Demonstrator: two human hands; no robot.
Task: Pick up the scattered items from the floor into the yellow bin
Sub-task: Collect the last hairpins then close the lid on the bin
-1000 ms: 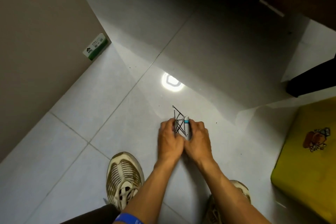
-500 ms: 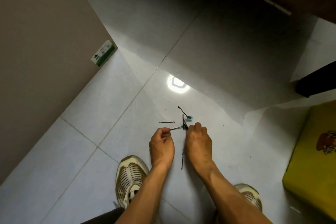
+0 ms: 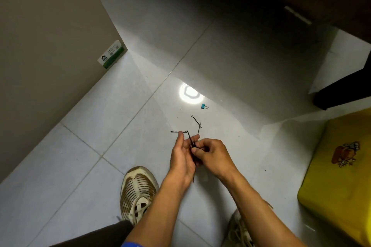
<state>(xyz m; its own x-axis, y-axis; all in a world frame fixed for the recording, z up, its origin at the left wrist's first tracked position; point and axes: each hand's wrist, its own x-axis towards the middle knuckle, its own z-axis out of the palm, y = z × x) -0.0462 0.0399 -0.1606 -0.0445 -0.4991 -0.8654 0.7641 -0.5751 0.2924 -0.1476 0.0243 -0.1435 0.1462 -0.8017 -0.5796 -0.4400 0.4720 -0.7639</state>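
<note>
Thin black wire hairpins point(image 3: 192, 144) sit bunched in the cupped left hand point(image 3: 181, 158), fed by the pinching right hand point(image 3: 212, 153); others lie at twelve o'clock; yellow bin point(image 3: 339, 182) waits at three o'clock.

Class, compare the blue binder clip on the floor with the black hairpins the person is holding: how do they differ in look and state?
The blue binder clip is short and blocky; the black hairpins are long, thin wires. The clip lies alone on the floor tile near the bright light reflection, untouched; the hairpins are bunched between the left hand and right hand, above the floor. Both are small items not yet in the yellow bin.
</note>
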